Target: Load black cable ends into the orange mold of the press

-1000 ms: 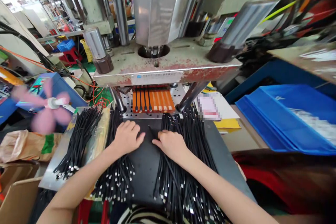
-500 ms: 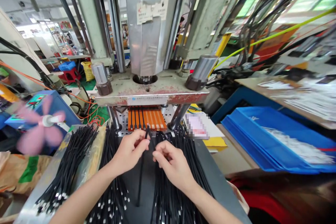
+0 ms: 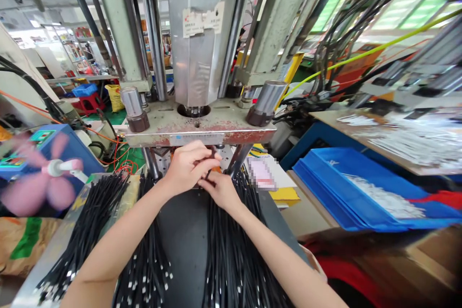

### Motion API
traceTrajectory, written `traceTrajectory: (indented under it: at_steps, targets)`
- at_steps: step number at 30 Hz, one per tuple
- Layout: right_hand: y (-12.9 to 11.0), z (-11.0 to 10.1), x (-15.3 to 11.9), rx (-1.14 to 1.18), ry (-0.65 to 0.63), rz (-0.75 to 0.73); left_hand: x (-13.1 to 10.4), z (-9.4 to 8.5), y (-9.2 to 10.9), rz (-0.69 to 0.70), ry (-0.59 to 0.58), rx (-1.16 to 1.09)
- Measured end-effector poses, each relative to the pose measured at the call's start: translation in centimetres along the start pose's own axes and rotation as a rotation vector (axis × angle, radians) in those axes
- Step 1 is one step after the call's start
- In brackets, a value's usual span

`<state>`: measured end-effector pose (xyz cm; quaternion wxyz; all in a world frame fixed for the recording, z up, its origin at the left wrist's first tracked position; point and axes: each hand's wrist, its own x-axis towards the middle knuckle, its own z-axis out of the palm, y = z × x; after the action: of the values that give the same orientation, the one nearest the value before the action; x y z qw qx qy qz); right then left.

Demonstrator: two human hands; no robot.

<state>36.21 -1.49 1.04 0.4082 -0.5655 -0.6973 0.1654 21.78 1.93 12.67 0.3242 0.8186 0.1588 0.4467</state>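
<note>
Both hands are raised together at the front of the press (image 3: 202, 137), just below its lower plate edge. My left hand (image 3: 189, 166) is closed, fingers bent over the front of the orange fixture (image 3: 215, 170), most of which it hides. Just right of it and slightly lower, my right hand (image 3: 220, 190) is closed with thumb and fingers pinched. A dark bit shows between the fingertips, too small to make out. Black cables (image 3: 234, 250) lie in a bundle under my right forearm, and another bundle (image 3: 144, 264) lies beside my left forearm.
More black cables (image 3: 90, 216) lie at the far left, near a pink fan (image 3: 56, 168). Right of the press are papers on a yellow folder (image 3: 285, 194) and blue trays (image 3: 325, 192) with white pieces. White cables (image 3: 400, 147) cover a bench behind them.
Both hands have moved forward and up to the orange fixture, now mostly hidden. The black cable that hung from my left hand over the dark table no longer shows there. The view has shifted slightly.
</note>
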Motion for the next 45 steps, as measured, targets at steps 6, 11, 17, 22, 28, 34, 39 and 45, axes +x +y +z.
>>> traceTrajectory:
  at_steps: [6,11,17,22,28,34,39,45]
  targets:
    - [2.5,-0.7,7.5,0.006,0.052,0.122,-2.0,1.1,-4.7,0.01,0.089,0.294]
    - [3.3,-0.3,8.2,0.009,-0.006,0.132,-6.1,1.1,-8.8,-0.008,-0.558,0.697]
    - [3.3,-0.8,7.8,-0.075,-0.032,0.164,-5.5,0.4,-9.0,-0.075,-0.713,0.783]
    - [3.1,-0.8,7.2,-0.196,0.028,0.212,-1.4,0.3,-11.3,-0.265,-0.723,0.813]
    - [3.4,-0.5,6.4,-0.271,-0.022,0.201,3.6,2.0,-15.1,-0.467,-0.562,0.863]
    - [3.5,-1.3,4.8,-0.251,0.048,0.188,2.4,1.6,-12.9,-0.419,-0.507,0.845]
    - [4.1,-2.6,-2.6,-0.565,-0.055,0.342,-8.1,-3.2,-10.1,-0.353,-0.216,0.946]
    - [4.4,-1.9,-7.6,-0.616,-0.373,0.446,-15.7,-8.6,-11.4,-1.062,-0.052,0.994]
